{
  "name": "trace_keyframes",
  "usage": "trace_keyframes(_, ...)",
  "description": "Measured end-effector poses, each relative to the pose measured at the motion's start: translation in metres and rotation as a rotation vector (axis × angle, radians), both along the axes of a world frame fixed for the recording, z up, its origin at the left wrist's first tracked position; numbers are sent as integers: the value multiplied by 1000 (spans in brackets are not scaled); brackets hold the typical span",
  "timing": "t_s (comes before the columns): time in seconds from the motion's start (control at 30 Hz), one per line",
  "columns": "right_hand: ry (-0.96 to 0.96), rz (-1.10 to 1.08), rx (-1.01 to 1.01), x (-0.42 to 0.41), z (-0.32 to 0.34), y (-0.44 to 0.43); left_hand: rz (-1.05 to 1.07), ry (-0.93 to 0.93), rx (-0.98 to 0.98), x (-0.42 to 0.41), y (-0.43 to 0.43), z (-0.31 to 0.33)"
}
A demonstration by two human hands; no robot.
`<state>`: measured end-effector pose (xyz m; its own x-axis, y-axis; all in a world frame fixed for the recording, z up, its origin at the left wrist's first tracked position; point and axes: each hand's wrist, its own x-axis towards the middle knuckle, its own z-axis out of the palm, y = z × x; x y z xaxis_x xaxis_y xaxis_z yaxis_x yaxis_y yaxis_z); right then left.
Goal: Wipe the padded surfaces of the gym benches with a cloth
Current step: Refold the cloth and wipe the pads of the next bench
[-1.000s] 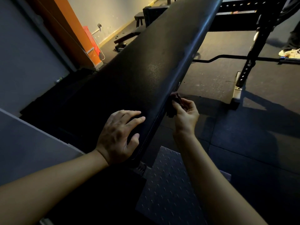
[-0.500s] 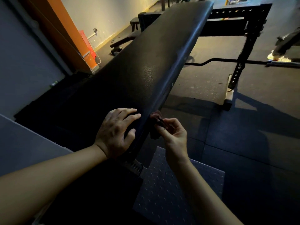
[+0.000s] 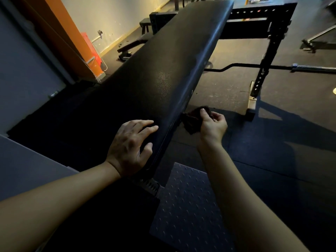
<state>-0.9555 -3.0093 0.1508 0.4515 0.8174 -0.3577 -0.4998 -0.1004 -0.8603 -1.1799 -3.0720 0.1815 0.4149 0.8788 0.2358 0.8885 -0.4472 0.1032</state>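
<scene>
Dark crumpled cloth (image 3: 192, 120), pinched in right hand (image 3: 211, 126), has been drawn farther up the side edge of the long black padded gym bench (image 3: 163, 79). Left hand (image 3: 130, 148) is laid flat on the pad, bracing. Edge wiping is judged under way.

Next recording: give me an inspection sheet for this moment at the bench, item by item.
Surface: black bench pad, textured, with a dull sheen mid-length.
Job's things: dark cloth, bunched, at the pad's right side edge; whether it touches is unclear.
Clutter: curl bar lying on the floor by the rack.
Hands: left hand rests flat on the pad's near end; right hand pinches the cloth.
Cables: nothing seen.
Surroundings: dim gym, rubber floor, diamond plate below the bench, rack upright, second bench near the far wall.
</scene>
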Motion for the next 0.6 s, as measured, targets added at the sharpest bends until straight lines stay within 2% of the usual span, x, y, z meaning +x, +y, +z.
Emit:
trace_keyframes(0.13,-49,105,-39,-21,-6,-14,-10,-17,-4,0,0,1)
trace_keyframes(0.27,-121,330,-30,-27,-9,-48,-11,-31,-7,0,1,1)
trace_keyframes(0.37,-241,337,42,-44,-14,-84,-12,-33,-14,1,1,2)
trace_keyframes(0.47,-342,436,40,-54,-23,-119,-12,-36,-23,1,0,2)
trace_keyframes(0.6,-384,341,63,-51,-25,-89,-16,-42,-19,0,1,1)
